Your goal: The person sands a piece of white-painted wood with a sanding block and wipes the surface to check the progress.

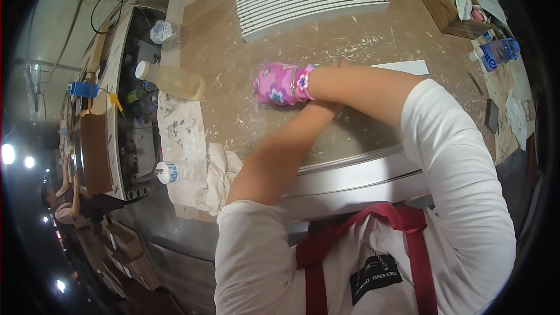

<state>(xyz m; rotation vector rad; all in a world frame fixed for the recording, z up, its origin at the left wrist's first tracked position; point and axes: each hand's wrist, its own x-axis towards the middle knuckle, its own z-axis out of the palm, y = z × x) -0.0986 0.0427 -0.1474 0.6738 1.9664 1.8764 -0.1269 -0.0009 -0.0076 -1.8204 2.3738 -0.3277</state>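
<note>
My forearms cross over the brown worktable, the right one on top. A pink flowered glove or cloth wrap covers my right hand, which reaches to the left, low over the tabletop. Its fingers cannot be made out. My left hand passes beneath the right forearm and is almost wholly hidden, with only a bit showing past it. Close by, a short white strip lies partly behind the right forearm. Long white boards lie along the near edge, in front of my body.
At the back, white slats lie side by side. A wooden box with cloths stands back right, near a blue-labelled bottle. On the left are a jug of cloudy liquid, a white tub and a crumpled rag. Another person works far left.
</note>
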